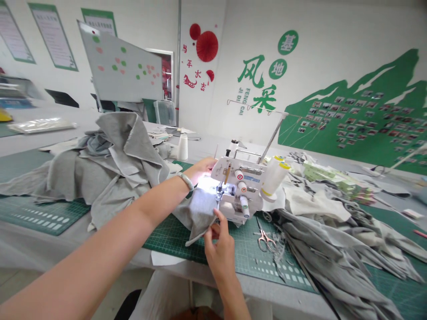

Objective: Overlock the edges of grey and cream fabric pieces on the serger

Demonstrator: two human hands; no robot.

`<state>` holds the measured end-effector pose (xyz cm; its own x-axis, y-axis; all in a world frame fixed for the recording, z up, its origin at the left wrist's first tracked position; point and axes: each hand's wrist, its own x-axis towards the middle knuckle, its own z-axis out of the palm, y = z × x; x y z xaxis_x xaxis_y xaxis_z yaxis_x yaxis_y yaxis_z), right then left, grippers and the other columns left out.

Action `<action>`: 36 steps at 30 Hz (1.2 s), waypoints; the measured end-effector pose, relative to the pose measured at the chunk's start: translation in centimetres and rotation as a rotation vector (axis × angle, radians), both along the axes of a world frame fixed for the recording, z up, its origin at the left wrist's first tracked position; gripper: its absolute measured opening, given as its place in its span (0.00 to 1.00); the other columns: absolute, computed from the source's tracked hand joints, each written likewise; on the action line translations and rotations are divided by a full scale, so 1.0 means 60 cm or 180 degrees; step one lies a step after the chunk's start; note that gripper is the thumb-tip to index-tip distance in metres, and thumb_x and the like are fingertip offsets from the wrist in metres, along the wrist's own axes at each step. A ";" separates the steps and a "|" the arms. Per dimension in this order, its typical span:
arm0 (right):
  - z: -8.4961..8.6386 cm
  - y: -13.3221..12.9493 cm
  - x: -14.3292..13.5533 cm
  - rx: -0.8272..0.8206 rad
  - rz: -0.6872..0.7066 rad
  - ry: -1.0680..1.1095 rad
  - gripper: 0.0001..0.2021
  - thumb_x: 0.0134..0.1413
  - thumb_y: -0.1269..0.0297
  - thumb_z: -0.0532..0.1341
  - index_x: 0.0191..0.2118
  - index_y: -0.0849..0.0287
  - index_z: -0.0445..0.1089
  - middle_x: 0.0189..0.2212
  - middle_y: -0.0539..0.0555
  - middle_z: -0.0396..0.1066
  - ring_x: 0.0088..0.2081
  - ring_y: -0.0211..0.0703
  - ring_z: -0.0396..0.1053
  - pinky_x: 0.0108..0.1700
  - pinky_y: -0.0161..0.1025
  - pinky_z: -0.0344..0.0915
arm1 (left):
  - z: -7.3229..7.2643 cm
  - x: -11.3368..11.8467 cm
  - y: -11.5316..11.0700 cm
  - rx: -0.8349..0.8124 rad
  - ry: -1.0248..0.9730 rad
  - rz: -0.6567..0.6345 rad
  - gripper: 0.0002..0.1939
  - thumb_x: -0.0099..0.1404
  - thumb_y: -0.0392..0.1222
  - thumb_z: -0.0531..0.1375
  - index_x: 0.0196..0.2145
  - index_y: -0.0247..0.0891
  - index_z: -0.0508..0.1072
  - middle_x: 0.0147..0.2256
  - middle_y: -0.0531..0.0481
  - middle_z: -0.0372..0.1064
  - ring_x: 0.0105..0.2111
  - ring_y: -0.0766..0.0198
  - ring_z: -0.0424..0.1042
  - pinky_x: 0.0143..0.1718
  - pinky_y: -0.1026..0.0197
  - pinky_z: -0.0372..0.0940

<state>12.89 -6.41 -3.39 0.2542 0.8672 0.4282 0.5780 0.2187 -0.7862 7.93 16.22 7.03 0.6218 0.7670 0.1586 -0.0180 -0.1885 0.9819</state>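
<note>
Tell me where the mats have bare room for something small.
A patch of green mat between the right hand and the scissors; another on the left mat, in front of the grey cloth pile. Crowded: right of the scissors, with thread scraps and heaped cloth; left of the sewing machine, with the held cloth.

Green mats [160,238] (gridded) on table [116,254]

Bright, diffuse light fills the room around me. A harder white glow beside the sewing machine [238,178] bleaches part of the grey cloth [204,205] and washes over my left grip [206,165]. Glare streaks the plastic packet [43,126] and the whiteboard's [128,73] upper corner. My view stretches toward its edges; the small wall photos [356,113] look too soft to make out.
</note>
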 end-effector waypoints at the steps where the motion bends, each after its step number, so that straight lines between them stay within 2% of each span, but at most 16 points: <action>1: 0.000 -0.001 0.000 -0.0004 -0.0001 -0.0024 0.24 0.56 0.72 0.51 0.60 0.62 0.56 0.27 0.49 0.75 0.26 0.40 0.72 0.30 0.31 0.63 | 0.004 0.004 0.003 -0.0046 0.0097 0.0160 0.17 0.68 0.45 0.58 0.50 0.33 0.68 0.47 0.43 0.68 0.43 0.58 0.71 0.43 0.51 0.69; 3: 0.002 -0.002 0.001 -0.0003 0.0006 -0.0041 0.24 0.56 0.72 0.51 0.60 0.62 0.56 0.26 0.48 0.74 0.25 0.39 0.71 0.29 0.31 0.63 | 0.012 0.003 0.003 -0.0016 0.0248 0.0596 0.12 0.67 0.44 0.57 0.41 0.30 0.71 0.36 0.45 0.70 0.35 0.61 0.72 0.36 0.57 0.69; 5: 0.003 -0.002 0.001 0.0010 0.0014 -0.0037 0.24 0.57 0.72 0.51 0.60 0.61 0.56 0.25 0.47 0.73 0.24 0.39 0.70 0.29 0.31 0.63 | 0.016 -0.014 -0.012 0.0158 0.0213 0.1104 0.10 0.67 0.40 0.55 0.31 0.31 0.71 0.26 0.50 0.67 0.28 0.65 0.69 0.31 0.62 0.65; 7: 0.003 0.000 0.002 0.0032 0.0026 -0.0004 0.24 0.57 0.71 0.51 0.60 0.61 0.57 0.25 0.48 0.73 0.24 0.38 0.70 0.29 0.31 0.64 | 0.011 -0.042 -0.045 0.0406 0.0084 0.1590 0.10 0.66 0.37 0.52 0.29 0.34 0.69 0.23 0.52 0.65 0.28 0.67 0.67 0.32 0.65 0.62; 9: 0.003 0.001 0.004 0.0056 0.0040 0.0023 0.23 0.56 0.71 0.51 0.59 0.61 0.58 0.25 0.48 0.74 0.24 0.38 0.71 0.28 0.30 0.63 | -0.005 -0.073 -0.092 0.0646 0.0026 0.1834 0.08 0.64 0.37 0.53 0.28 0.36 0.68 0.24 0.53 0.66 0.28 0.67 0.67 0.33 0.65 0.62; 10: 0.002 0.002 0.004 0.0063 0.0058 0.0036 0.23 0.56 0.71 0.51 0.59 0.61 0.58 0.26 0.48 0.74 0.24 0.38 0.71 0.28 0.30 0.63 | -0.016 -0.085 -0.117 0.0807 0.0057 0.1824 0.08 0.63 0.37 0.55 0.26 0.36 0.68 0.24 0.53 0.67 0.29 0.67 0.67 0.34 0.65 0.62; 11: 0.002 0.003 0.004 0.0067 0.0086 0.0055 0.23 0.56 0.71 0.51 0.59 0.60 0.58 0.26 0.48 0.74 0.25 0.38 0.71 0.27 0.30 0.63 | -0.028 -0.095 -0.140 0.1206 0.0270 0.1673 0.08 0.62 0.38 0.56 0.26 0.36 0.69 0.25 0.53 0.68 0.29 0.66 0.68 0.35 0.63 0.62; 13: 0.001 0.003 0.005 0.0064 0.0118 0.0091 0.23 0.56 0.71 0.51 0.59 0.59 0.59 0.28 0.49 0.75 0.26 0.39 0.71 0.27 0.30 0.63 | -0.052 -0.108 -0.176 0.1776 0.0640 0.1196 0.06 0.62 0.39 0.56 0.30 0.36 0.73 0.31 0.50 0.73 0.33 0.63 0.70 0.39 0.61 0.64; 15: 0.001 0.002 0.004 0.0047 0.0122 0.0108 0.23 0.57 0.71 0.51 0.58 0.59 0.59 0.29 0.49 0.76 0.26 0.39 0.71 0.27 0.30 0.63 | -0.072 -0.111 -0.195 0.2193 0.0793 0.0759 0.07 0.63 0.38 0.56 0.35 0.37 0.74 0.38 0.47 0.75 0.40 0.60 0.72 0.45 0.58 0.64; 18: 0.002 0.000 0.004 0.0024 0.0152 0.0126 0.22 0.57 0.71 0.51 0.58 0.58 0.60 0.29 0.49 0.75 0.26 0.38 0.70 0.26 0.29 0.62 | -0.088 -0.109 -0.200 0.2563 0.0897 0.0568 0.09 0.65 0.36 0.55 0.39 0.37 0.75 0.45 0.45 0.74 0.47 0.58 0.70 0.51 0.54 0.62; 23: 0.003 -0.001 0.005 0.0004 0.0213 0.0169 0.22 0.57 0.71 0.51 0.58 0.59 0.61 0.28 0.49 0.74 0.25 0.37 0.68 0.26 0.29 0.62 | -0.091 -0.109 -0.196 0.2768 0.1123 0.0639 0.12 0.67 0.36 0.53 0.45 0.38 0.74 0.48 0.45 0.73 0.49 0.57 0.68 0.53 0.50 0.60; 28: 0.003 0.000 0.006 -0.0018 0.0251 0.0194 0.22 0.57 0.71 0.51 0.58 0.60 0.61 0.28 0.50 0.74 0.25 0.37 0.67 0.25 0.29 0.61 | -0.093 -0.111 -0.201 0.2751 0.1240 0.0691 0.13 0.68 0.37 0.52 0.47 0.39 0.74 0.49 0.46 0.72 0.49 0.57 0.67 0.54 0.50 0.60; 36: 0.003 0.003 0.006 0.0082 0.0168 0.0119 0.22 0.56 0.72 0.51 0.57 0.60 0.64 0.25 0.47 0.70 0.24 0.36 0.64 0.30 0.30 0.61 | -0.094 -0.112 -0.200 0.2752 0.1260 0.0686 0.14 0.69 0.37 0.52 0.47 0.39 0.74 0.50 0.46 0.72 0.50 0.57 0.67 0.53 0.51 0.59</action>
